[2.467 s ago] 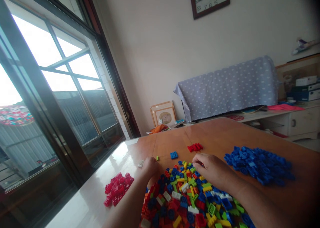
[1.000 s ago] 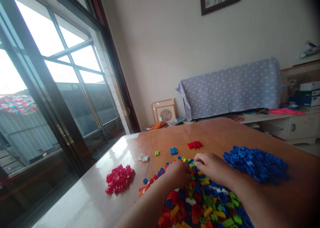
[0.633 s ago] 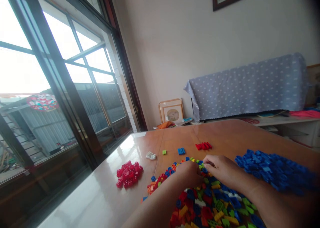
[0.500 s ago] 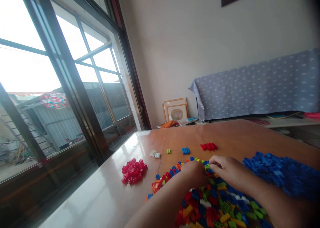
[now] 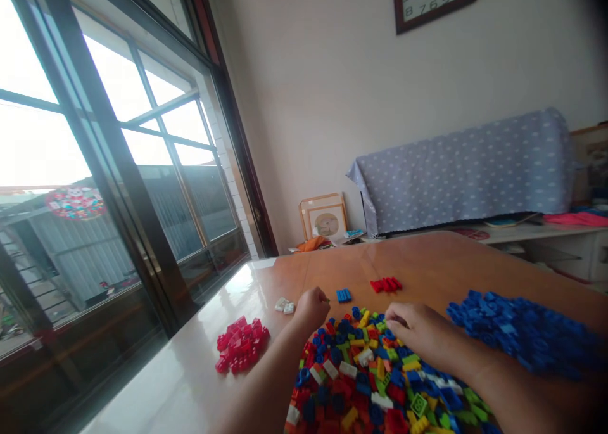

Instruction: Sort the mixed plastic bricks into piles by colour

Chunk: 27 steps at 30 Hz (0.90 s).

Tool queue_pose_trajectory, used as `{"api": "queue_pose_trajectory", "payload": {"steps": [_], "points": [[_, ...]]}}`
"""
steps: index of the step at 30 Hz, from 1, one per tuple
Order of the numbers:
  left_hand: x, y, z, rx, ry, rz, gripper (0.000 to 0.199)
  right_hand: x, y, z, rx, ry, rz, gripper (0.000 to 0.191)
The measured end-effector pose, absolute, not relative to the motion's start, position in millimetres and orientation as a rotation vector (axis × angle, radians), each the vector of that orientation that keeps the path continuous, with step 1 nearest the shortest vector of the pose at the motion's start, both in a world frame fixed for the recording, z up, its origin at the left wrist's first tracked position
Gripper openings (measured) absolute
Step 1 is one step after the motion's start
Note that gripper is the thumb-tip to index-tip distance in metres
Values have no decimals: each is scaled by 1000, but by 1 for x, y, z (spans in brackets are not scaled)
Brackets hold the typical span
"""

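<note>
My left hand [image 5: 313,308] is closed above the table, between the small white bricks [image 5: 285,305] and the short row of blue bricks [image 5: 343,295]. A speck of green shows at its fingertips; the rest of what it holds is hidden. My right hand [image 5: 406,323] rests at the far right edge of the mixed pile of colourful bricks [image 5: 351,383], its fingers curled together, and whatever they hold cannot be made out. Red bricks [image 5: 386,284] lie in a group beyond it.
A heap of pink bricks [image 5: 242,345] lies on the left of the wooden table [image 5: 332,266]. A large blue brick heap [image 5: 522,329] spreads at the right. Behind the table stands a low cabinet [image 5: 560,233] with a dotted cloth [image 5: 465,180] above it.
My left hand has moved from over the mixed pile to the far left, where the green bricks were visible. My right hand stays near the pile's edge. The view has shifted slightly.
</note>
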State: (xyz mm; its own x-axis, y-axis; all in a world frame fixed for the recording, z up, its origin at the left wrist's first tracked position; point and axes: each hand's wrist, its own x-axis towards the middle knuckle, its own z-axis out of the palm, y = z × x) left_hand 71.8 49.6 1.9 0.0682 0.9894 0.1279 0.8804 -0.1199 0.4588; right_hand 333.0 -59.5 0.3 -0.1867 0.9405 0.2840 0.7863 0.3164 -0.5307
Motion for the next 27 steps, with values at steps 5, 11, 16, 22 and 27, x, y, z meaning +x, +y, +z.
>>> {"api": "queue_pose_trajectory", "payload": {"steps": [5,11,16,22,27], "points": [[48,72,-16,1970,2040,606,20,333,-62,3,-1545,-2009,349,20],[37,75,-29,2050,2014,570,24,330,-64,7,-1557,-1999,368,19],[40,73,-31,2215,1919,477,27,329,-65,6,-1576,-1991,355,20],[45,78,-30,2308,1865,382,27,329,-65,7,-1584,-1981,365,20],[45,84,-25,2248,1883,307,25,327,-67,10,-1589,-1968,360,21]]}}
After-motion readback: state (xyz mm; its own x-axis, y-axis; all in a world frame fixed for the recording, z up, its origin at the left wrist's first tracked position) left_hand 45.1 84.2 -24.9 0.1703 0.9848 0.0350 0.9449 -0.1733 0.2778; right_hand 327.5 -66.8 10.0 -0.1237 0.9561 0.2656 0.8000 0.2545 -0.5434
